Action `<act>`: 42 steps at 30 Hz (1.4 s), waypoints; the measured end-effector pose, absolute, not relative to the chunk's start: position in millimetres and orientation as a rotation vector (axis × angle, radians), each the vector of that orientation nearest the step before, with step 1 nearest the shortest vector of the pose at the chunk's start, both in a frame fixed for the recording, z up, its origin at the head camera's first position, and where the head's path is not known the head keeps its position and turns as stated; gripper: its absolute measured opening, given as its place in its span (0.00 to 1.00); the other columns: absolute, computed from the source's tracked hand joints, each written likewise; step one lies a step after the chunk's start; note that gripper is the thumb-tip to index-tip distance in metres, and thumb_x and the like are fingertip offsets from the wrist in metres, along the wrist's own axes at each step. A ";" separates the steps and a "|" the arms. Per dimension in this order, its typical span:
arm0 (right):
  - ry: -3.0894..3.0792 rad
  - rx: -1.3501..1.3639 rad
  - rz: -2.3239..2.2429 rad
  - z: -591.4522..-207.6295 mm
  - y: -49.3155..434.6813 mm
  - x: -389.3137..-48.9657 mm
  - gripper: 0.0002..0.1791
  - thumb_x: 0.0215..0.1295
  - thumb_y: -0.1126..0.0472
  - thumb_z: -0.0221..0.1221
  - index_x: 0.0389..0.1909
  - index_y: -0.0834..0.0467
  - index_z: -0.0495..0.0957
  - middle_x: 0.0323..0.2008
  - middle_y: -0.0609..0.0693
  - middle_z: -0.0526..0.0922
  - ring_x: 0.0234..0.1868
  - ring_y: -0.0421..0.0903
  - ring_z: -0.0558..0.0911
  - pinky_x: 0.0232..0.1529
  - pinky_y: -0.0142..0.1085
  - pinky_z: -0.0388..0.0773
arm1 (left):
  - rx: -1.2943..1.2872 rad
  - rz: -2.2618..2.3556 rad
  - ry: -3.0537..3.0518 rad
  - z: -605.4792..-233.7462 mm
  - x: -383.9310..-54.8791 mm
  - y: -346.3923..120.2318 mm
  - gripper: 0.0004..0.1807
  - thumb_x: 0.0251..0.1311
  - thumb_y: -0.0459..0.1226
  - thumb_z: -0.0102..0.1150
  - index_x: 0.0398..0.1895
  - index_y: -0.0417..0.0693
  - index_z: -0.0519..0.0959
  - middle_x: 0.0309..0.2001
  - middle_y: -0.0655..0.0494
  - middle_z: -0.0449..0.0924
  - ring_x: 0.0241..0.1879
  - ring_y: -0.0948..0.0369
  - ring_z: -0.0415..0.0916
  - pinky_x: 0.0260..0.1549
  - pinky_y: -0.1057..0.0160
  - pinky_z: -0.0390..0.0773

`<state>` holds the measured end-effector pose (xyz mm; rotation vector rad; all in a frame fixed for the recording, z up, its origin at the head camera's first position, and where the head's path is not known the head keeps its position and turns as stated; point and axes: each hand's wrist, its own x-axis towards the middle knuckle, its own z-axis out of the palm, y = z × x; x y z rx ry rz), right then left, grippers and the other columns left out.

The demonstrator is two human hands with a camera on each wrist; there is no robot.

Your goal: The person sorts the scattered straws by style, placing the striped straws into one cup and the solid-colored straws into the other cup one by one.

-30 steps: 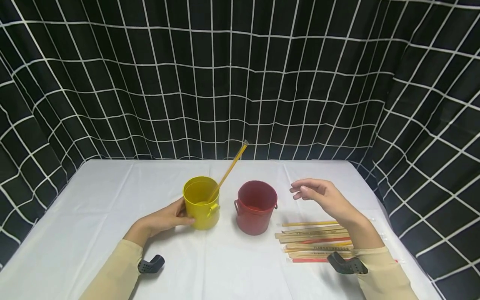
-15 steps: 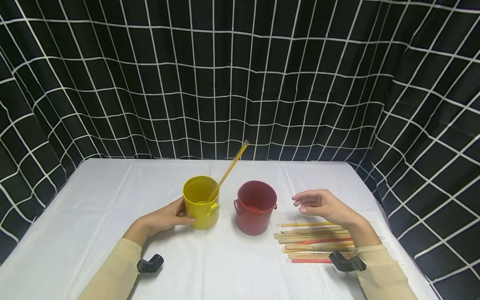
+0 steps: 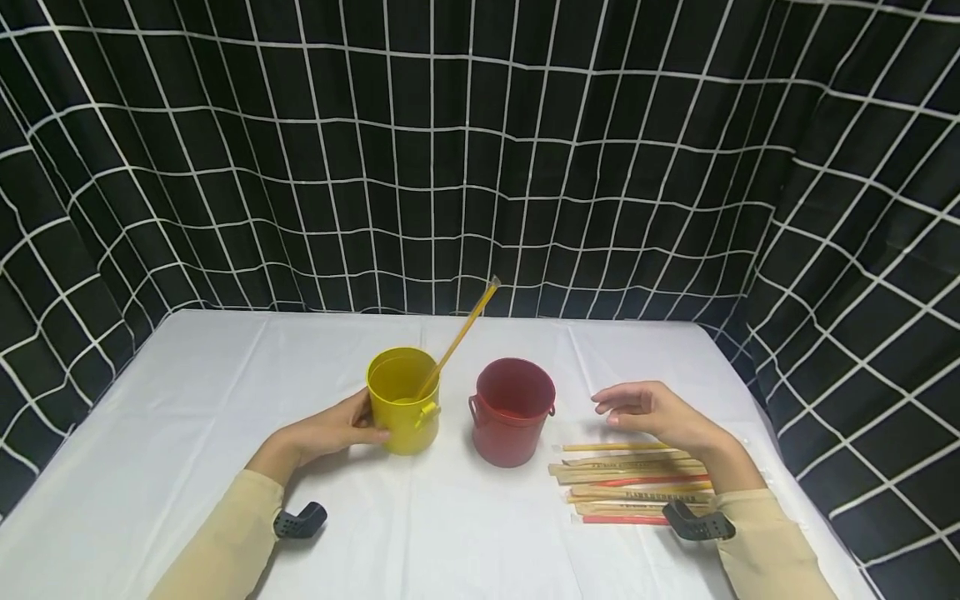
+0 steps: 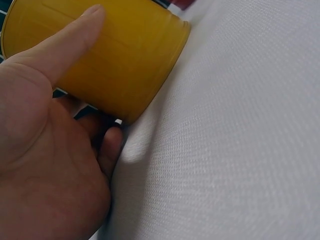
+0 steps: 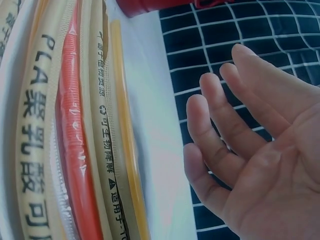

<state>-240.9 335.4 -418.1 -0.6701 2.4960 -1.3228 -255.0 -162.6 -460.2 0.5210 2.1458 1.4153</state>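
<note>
My left hand (image 3: 330,429) holds a small yellow bucket (image 3: 407,427) by its left side, thumb in front and the other fingers reaching behind. In the left wrist view the thumb (image 4: 75,42) lies along the bucket's wall. A yellow wrapped straw (image 3: 467,327) leans in this bucket, its top pointing up and right. Right of it stands a red bucket (image 3: 507,443) with small side handles. My right hand (image 3: 663,414), holding nothing, hovers behind and above a row of wrapped straws (image 3: 622,472), fingers loosely bent and pointing left toward the red bucket.
Among the straws are paper-wrapped ones (image 5: 35,125) with printed text, a red one (image 5: 75,125) and a yellow one (image 5: 127,125). A white cloth (image 3: 480,533) covers the table. Black curtains (image 3: 450,167) with a white grid stand around its back and sides.
My right hand has come down and drawn slightly to the right, away from the red bucket. The left hand keeps its hold on the yellow bucket; buckets and straws stay put.
</note>
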 end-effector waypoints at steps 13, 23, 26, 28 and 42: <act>2.447 -0.637 -1.190 -420.7 343.7 -243.6 0.20 0.68 0.62 0.63 0.57 0.69 0.79 0.55 0.66 0.84 0.58 0.57 0.84 0.55 0.22 0.77 | 0.511 1.398 2.161 -457.6 -252.1 -161.8 0.55 0.64 0.45 0.66 0.83 0.50 0.39 0.83 0.41 0.41 0.82 0.42 0.39 0.80 0.40 0.42; 2.424 -0.581 -1.189 -423.8 344.9 -249.0 0.21 0.67 0.62 0.64 0.59 0.67 0.78 0.56 0.65 0.84 0.57 0.52 0.84 0.53 0.22 0.78 | 0.523 1.402 2.152 -455.1 -253.1 -163.8 0.53 0.65 0.45 0.66 0.82 0.52 0.40 0.83 0.44 0.40 0.82 0.43 0.38 0.80 0.39 0.41; 2.422 -0.565 -1.168 -426.1 346.5 -247.6 0.21 0.66 0.62 0.65 0.58 0.66 0.80 0.55 0.65 0.85 0.55 0.48 0.84 0.52 0.22 0.78 | 0.523 1.397 2.146 -457.0 -253.0 -162.1 0.54 0.65 0.46 0.66 0.83 0.53 0.39 0.83 0.45 0.39 0.82 0.44 0.36 0.80 0.40 0.39; 2.418 -0.567 -1.157 -428.7 347.6 -247.4 0.20 0.66 0.61 0.65 0.57 0.65 0.80 0.55 0.64 0.85 0.54 0.47 0.84 0.52 0.23 0.78 | 0.524 1.399 2.141 -459.2 -252.7 -161.6 0.54 0.65 0.46 0.65 0.83 0.53 0.39 0.83 0.46 0.38 0.83 0.44 0.36 0.80 0.40 0.39; 2.459 -0.587 -1.053 -433.6 349.0 -246.0 0.19 0.64 0.63 0.66 0.54 0.66 0.82 0.51 0.62 0.87 0.43 0.39 0.84 0.45 0.24 0.79 | 0.511 1.370 2.172 -460.8 -255.3 -161.9 0.54 0.64 0.48 0.66 0.83 0.54 0.40 0.83 0.45 0.41 0.82 0.44 0.39 0.80 0.39 0.41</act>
